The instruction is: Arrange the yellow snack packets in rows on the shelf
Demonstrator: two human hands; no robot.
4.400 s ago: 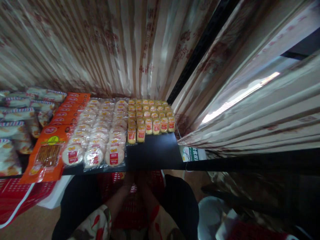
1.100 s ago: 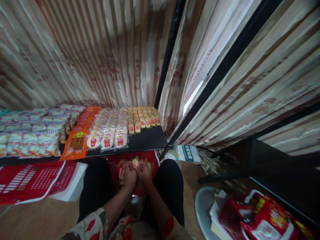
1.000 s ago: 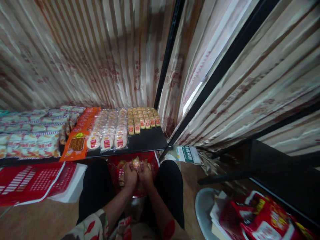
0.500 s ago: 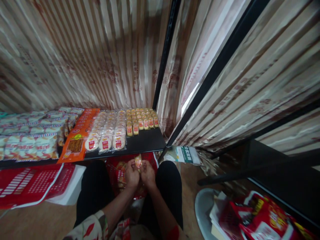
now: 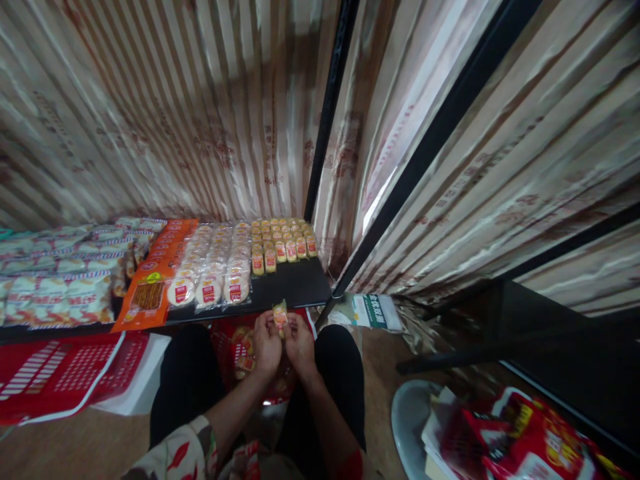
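Observation:
Between the fingertips of my left hand and my right hand is a small yellow wrapped snack with a red label. Both hands are closed on its sides, just in front of the shelf edge. Below them, between my knees, a red basket holds more loose packets, partly hidden by my hands. On the black shelf, similar small yellow packets stand in rows at the right end. Beside those lie rows of round white wrapped crackers.
An orange snack bag and many white packets fill the shelf's left part. Another red basket stands below at left. Black posts rise by a striped curtain. At right are a grey stool and red bags.
My hands have lifted the wrapped snack slightly up and toward the shelf edge. Its label now faces me more squarely. The view has shifted a little.

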